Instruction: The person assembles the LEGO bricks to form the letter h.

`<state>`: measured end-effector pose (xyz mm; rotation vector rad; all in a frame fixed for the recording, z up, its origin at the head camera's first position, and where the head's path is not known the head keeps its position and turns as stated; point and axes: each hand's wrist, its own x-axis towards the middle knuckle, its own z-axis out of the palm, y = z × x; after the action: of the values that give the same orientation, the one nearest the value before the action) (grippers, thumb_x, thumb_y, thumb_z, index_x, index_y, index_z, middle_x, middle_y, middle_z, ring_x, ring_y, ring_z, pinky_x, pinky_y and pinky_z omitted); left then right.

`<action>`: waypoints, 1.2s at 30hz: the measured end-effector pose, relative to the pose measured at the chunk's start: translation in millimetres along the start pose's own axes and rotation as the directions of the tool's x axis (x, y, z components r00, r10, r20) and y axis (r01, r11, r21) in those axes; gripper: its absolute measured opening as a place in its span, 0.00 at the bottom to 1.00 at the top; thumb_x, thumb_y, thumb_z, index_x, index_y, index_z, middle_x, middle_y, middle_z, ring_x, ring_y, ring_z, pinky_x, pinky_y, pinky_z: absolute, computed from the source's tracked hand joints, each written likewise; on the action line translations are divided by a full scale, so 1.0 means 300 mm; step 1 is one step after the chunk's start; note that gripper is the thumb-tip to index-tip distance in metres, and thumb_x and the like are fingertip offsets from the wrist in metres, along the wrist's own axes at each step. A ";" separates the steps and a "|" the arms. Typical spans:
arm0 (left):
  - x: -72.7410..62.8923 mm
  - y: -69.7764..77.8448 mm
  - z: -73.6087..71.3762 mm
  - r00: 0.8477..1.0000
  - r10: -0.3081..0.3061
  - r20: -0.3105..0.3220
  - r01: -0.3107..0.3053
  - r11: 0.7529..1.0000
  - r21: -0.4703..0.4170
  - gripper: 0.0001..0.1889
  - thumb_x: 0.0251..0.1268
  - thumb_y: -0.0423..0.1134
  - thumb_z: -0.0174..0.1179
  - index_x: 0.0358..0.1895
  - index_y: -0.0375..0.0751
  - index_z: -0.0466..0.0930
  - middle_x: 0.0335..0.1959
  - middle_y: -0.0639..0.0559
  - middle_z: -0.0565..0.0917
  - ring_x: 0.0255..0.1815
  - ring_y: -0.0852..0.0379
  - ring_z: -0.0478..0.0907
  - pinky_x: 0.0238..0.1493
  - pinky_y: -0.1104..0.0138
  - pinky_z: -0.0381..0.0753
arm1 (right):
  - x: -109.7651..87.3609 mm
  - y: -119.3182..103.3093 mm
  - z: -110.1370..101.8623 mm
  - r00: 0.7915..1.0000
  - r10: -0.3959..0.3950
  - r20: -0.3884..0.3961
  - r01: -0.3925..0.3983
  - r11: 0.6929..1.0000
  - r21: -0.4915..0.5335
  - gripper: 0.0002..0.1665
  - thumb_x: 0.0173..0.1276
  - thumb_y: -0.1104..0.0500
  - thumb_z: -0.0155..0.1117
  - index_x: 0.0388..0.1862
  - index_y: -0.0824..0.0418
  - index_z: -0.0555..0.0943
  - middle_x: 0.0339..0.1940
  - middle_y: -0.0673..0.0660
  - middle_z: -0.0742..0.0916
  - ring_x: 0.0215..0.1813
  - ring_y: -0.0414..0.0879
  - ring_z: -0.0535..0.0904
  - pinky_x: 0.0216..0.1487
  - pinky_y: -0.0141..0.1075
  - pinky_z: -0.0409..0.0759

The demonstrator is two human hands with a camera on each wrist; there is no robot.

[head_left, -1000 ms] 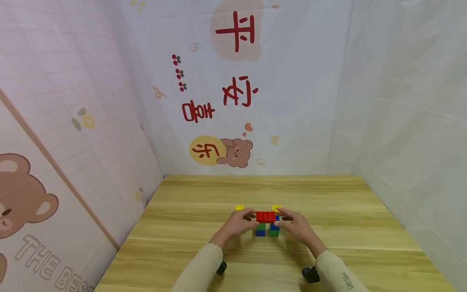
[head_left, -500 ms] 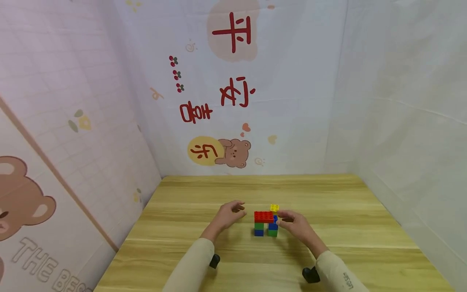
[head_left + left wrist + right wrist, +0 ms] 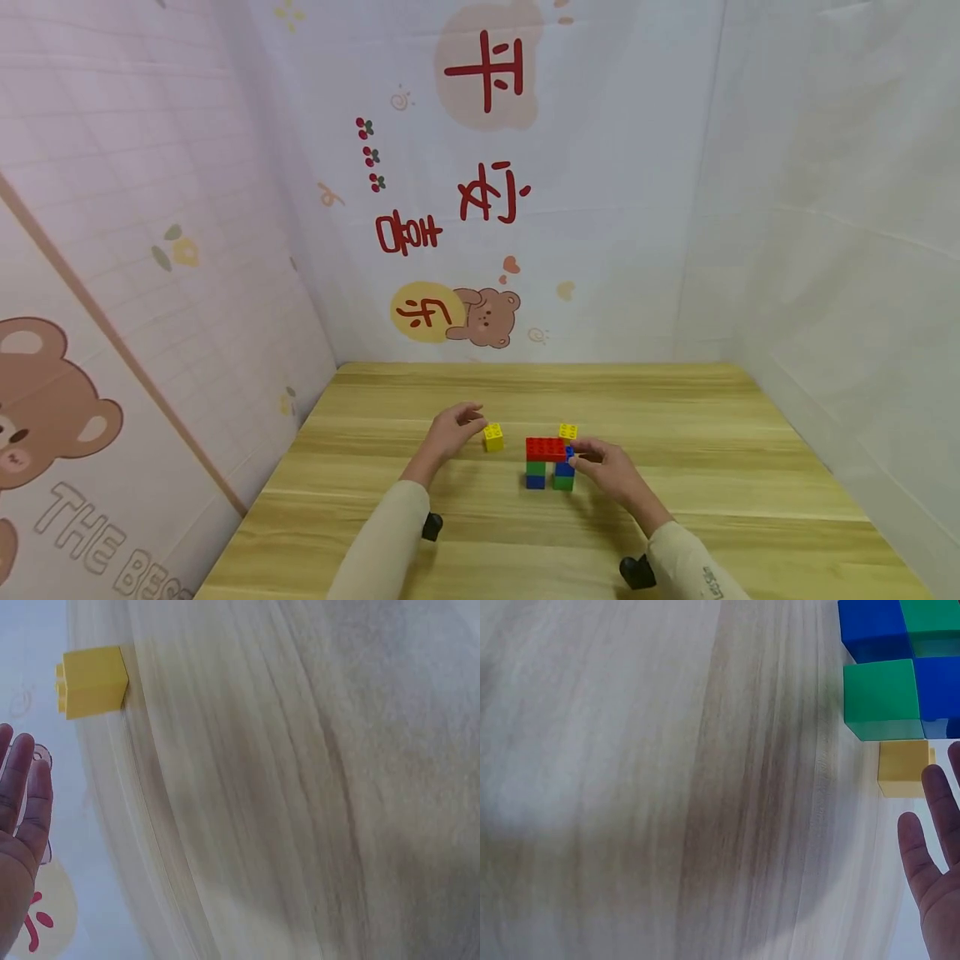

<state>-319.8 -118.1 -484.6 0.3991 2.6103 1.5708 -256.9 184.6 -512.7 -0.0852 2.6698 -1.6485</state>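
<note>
Toy building bricks form a small bridge in the head view. A red brick (image 3: 545, 449) lies across the top, above a green brick (image 3: 536, 468) over a blue brick (image 3: 535, 482) on the left. The right stack is a blue brick (image 3: 565, 468) over a green brick (image 3: 563, 482). My right hand (image 3: 611, 471) is at the bridge's right side, fingers extended; contact is unclear. My left hand (image 3: 450, 433), fingers loosely extended and holding nothing, hovers just left of a loose yellow brick (image 3: 492, 437), also seen in the left wrist view.
A second yellow brick (image 3: 567, 431) stands behind the bridge's right stack, partly hidden. The wooden table (image 3: 420, 533) ends at a printed cloth (image 3: 615, 208) at the back, with cloth on both sides.
My left hand has left the red brick and moved leftward to beside the loose yellow brick, which it no longer hides. The right hand has stayed near the bridge.
</note>
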 end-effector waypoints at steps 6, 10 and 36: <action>0.011 -0.021 -0.022 0.999 -0.044 -0.014 0.044 0.999 -0.027 0.25 0.71 0.51 0.60 0.65 0.42 0.76 0.55 0.48 0.82 0.56 0.48 0.78 0.56 0.52 0.77 | -0.002 0.004 0.013 1.000 -0.002 -0.004 0.002 1.000 -0.009 0.17 0.71 0.58 0.66 0.56 0.63 0.82 0.51 0.57 0.86 0.54 0.54 0.81 0.55 0.49 0.79; 0.017 -0.030 -0.038 0.998 -0.059 -0.031 0.058 0.998 -0.030 0.24 0.71 0.50 0.60 0.65 0.42 0.76 0.55 0.47 0.82 0.57 0.48 0.77 0.55 0.53 0.78 | 0.001 0.005 0.015 1.000 -0.016 0.003 0.016 1.000 -0.014 0.17 0.71 0.58 0.65 0.57 0.62 0.82 0.52 0.56 0.86 0.55 0.53 0.80 0.56 0.49 0.78; 0.033 -0.095 0.003 0.988 -0.142 -0.057 0.136 0.986 -0.098 0.28 0.68 0.48 0.65 0.66 0.38 0.74 0.57 0.43 0.80 0.58 0.45 0.75 0.57 0.51 0.76 | -0.009 0.012 0.015 1.000 -0.026 0.007 0.026 0.998 -0.053 0.18 0.72 0.58 0.64 0.58 0.61 0.81 0.52 0.59 0.85 0.53 0.56 0.81 0.52 0.49 0.81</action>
<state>-334.5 -127.5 -509.3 0.1594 2.5346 1.6774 -254.1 182.2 -518.0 -0.1257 2.7204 -1.5813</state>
